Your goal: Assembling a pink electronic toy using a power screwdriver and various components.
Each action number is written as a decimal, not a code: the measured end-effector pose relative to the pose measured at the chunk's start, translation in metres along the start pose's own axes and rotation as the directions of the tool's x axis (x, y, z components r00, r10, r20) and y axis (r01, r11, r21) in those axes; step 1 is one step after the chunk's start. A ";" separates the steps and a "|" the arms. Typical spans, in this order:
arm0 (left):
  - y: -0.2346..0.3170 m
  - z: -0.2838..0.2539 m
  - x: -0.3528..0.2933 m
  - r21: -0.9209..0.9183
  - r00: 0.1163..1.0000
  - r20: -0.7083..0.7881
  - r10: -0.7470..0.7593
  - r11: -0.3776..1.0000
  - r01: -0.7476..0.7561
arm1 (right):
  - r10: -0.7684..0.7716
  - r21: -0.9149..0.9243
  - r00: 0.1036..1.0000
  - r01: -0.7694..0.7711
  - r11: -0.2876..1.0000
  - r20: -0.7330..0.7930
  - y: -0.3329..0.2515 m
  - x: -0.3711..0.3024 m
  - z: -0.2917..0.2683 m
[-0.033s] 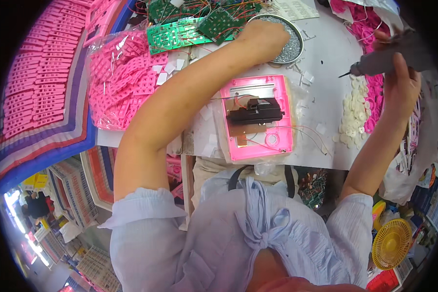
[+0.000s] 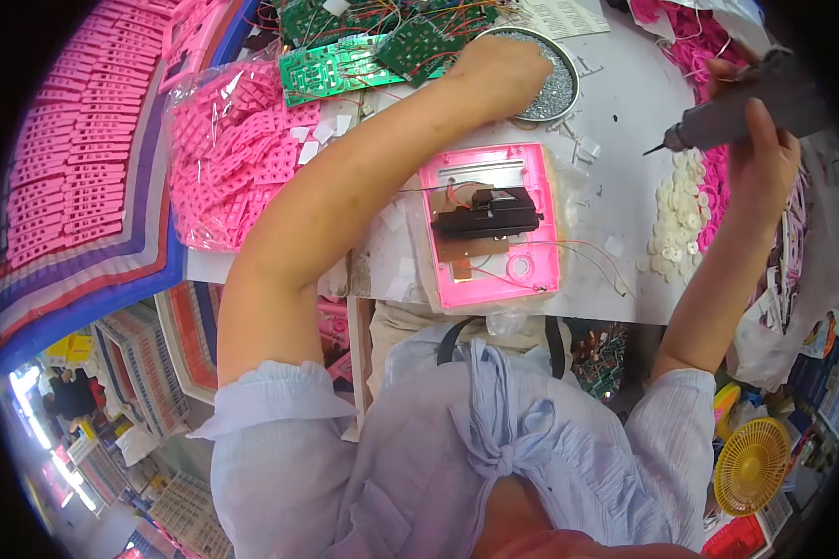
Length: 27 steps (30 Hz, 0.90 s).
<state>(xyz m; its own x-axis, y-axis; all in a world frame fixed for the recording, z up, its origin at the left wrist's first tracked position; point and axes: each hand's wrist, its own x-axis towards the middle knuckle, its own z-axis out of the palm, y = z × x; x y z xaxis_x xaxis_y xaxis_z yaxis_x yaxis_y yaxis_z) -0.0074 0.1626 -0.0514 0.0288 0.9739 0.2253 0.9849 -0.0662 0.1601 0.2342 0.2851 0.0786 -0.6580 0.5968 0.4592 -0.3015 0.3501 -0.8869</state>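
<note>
My left hand (image 2: 505, 76) reaches into a round metal dish (image 2: 576, 82) full of small grey screws (image 2: 552, 97). Its back is up with the fingers curled downward; the fingertips are hidden, so what they pinch does not show. Held up at the right, my right hand (image 2: 764, 166) is wrapped round a dark grey electric screwdriver (image 2: 750, 110), whose thin bit points left over the table. Between my arms lies a pink plastic housing (image 2: 552, 256), open side up. A black mechanism (image 2: 489, 220) sits in it, with thin wires running out to the right.
Green circuit boards (image 2: 340, 70) with red wires pile up at the back. A clear bag of pink parts (image 2: 228, 158) stands at left, beside stacked pink pieces (image 2: 70, 140). Cream discs (image 2: 676, 219) and magenta parts (image 2: 715, 200) lie at right. Loose screws are scattered behind the housing.
My right hand and the electric screwdriver have shifted slightly left and down. My left hand stays in the screw dish.
</note>
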 end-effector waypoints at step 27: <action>0.109 -0.066 -0.187 -0.578 0.877 -0.375 -0.302 0.816 0.034 | -0.097 0.548 0.932 -0.118 0.828 0.348 -0.050 -0.073 0.151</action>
<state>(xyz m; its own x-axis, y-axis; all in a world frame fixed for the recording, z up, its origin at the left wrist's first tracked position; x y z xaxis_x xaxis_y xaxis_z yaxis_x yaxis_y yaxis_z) 0.0831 -0.0410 -0.0122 -0.3365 0.7922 0.5091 0.7056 -0.1459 0.6934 0.1929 0.1145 0.0817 -0.8242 0.2713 0.4970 -0.5502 -0.1762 -0.8162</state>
